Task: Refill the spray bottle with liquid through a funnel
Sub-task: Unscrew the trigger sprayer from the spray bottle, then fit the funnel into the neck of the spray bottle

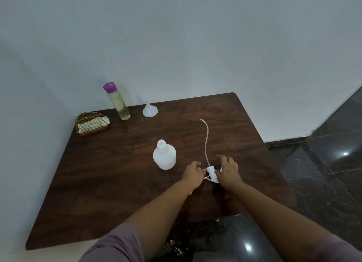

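Note:
A white spray bottle (pixel 164 156) stands open-necked and upright in the middle of the dark wooden table (pixel 117 173). Its white spray head (pixel 212 172) lies on the table to the right, its long thin dip tube (pixel 206 142) curving away toward the far edge. My left hand (pixel 193 173) and my right hand (pixel 228 172) touch the spray head from either side, fingers curled at it. A white funnel (pixel 150 110) sits upside down at the back. Beside it stands a tall clear bottle (pixel 118 102) of yellowish liquid with a purple cap.
A gold wire holder (pixel 91 123) with white napkins sits at the table's back left corner. White walls close in behind and on the left. Dark glossy floor tiles (pixel 323 173) lie to the right and in front.

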`<state>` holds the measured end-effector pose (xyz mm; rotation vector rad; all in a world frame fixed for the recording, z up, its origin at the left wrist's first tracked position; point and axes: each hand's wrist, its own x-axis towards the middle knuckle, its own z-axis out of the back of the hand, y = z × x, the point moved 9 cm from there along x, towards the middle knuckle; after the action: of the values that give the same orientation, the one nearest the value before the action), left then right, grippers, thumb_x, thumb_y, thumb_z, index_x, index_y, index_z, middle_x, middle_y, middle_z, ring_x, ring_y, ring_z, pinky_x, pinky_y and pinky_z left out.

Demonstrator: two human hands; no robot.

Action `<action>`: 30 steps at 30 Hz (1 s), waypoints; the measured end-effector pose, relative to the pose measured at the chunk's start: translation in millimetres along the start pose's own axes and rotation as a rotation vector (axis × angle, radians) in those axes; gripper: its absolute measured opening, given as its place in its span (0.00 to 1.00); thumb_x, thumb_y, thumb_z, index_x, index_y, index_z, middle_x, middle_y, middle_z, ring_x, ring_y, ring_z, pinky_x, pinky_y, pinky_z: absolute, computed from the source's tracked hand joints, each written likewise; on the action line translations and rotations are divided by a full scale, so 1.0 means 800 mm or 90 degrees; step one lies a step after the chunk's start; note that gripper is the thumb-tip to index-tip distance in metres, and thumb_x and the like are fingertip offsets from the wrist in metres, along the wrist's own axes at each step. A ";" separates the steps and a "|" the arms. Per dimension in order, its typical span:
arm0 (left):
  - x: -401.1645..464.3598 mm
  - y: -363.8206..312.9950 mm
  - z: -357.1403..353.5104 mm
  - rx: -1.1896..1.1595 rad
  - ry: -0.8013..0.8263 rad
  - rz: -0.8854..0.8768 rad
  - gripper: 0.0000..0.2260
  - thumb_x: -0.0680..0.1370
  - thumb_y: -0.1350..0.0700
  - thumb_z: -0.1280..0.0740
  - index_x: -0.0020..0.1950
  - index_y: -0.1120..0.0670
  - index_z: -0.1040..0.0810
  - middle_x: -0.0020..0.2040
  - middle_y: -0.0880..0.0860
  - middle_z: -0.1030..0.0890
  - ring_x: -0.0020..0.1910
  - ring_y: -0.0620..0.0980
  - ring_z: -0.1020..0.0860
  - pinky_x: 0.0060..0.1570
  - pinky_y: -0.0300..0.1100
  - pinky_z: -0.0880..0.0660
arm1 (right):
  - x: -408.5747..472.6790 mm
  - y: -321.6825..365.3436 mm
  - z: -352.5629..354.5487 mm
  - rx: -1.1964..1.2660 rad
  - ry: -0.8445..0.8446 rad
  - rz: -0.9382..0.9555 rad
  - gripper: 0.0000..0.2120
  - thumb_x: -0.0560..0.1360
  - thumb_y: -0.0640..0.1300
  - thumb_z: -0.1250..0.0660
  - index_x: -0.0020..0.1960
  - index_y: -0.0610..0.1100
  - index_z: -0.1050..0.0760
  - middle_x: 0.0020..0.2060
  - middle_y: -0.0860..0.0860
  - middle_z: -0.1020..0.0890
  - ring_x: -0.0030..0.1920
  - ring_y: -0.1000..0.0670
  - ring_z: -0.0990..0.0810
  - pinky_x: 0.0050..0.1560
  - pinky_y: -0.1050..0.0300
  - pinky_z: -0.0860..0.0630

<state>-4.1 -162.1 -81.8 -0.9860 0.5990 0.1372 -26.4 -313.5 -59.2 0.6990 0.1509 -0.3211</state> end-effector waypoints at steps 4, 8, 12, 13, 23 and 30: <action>-0.012 -0.015 0.029 0.006 -0.081 -0.051 0.16 0.80 0.54 0.35 0.68 0.54 0.28 0.62 0.53 0.25 0.59 0.50 0.25 0.59 0.42 0.29 | -0.005 0.033 0.004 -0.016 -0.001 0.061 0.27 0.74 0.41 0.34 0.71 0.46 0.36 0.66 0.43 0.34 0.66 0.39 0.36 0.67 0.51 0.39; -0.029 -0.020 0.055 0.002 -0.130 -0.090 0.15 0.80 0.56 0.35 0.67 0.53 0.27 0.64 0.52 0.26 0.61 0.47 0.26 0.60 0.40 0.29 | -0.014 0.066 0.001 -0.018 0.007 0.121 0.28 0.74 0.41 0.33 0.71 0.48 0.38 0.67 0.45 0.35 0.68 0.41 0.38 0.67 0.51 0.38; -0.047 -0.010 0.082 -0.022 -0.185 -0.113 0.13 0.80 0.58 0.35 0.64 0.53 0.27 0.63 0.51 0.24 0.62 0.47 0.25 0.60 0.40 0.27 | -0.021 0.093 -0.009 -0.010 0.008 0.147 0.29 0.74 0.43 0.32 0.72 0.50 0.39 0.68 0.46 0.36 0.68 0.42 0.39 0.66 0.48 0.35; -0.054 -0.006 0.089 -0.033 -0.201 -0.120 0.13 0.80 0.58 0.34 0.64 0.53 0.27 0.62 0.51 0.24 0.61 0.48 0.24 0.60 0.41 0.26 | -0.023 0.100 -0.012 -0.008 0.002 0.158 0.29 0.74 0.43 0.32 0.72 0.49 0.38 0.68 0.46 0.35 0.68 0.41 0.38 0.66 0.48 0.35; -0.095 0.045 0.172 -0.080 -0.335 -0.100 0.13 0.78 0.58 0.32 0.62 0.52 0.27 0.62 0.51 0.27 0.49 0.43 0.23 0.56 0.43 0.23 | -0.038 0.166 -0.053 0.000 -0.006 0.236 0.28 0.72 0.46 0.31 0.70 0.50 0.36 0.66 0.47 0.32 0.65 0.42 0.34 0.64 0.49 0.34; -0.090 0.047 0.232 -0.114 -0.386 -0.067 0.11 0.80 0.53 0.34 0.62 0.51 0.26 0.61 0.50 0.26 0.53 0.44 0.25 0.58 0.43 0.24 | -0.022 0.209 -0.032 0.161 -0.031 0.228 0.26 0.75 0.56 0.34 0.69 0.50 0.35 0.68 0.49 0.33 0.67 0.47 0.36 0.64 0.48 0.34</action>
<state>-1.5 21.2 4.0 -1.0807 -0.0220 0.3843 12.9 -172.1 27.4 0.9501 -0.0635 -0.0124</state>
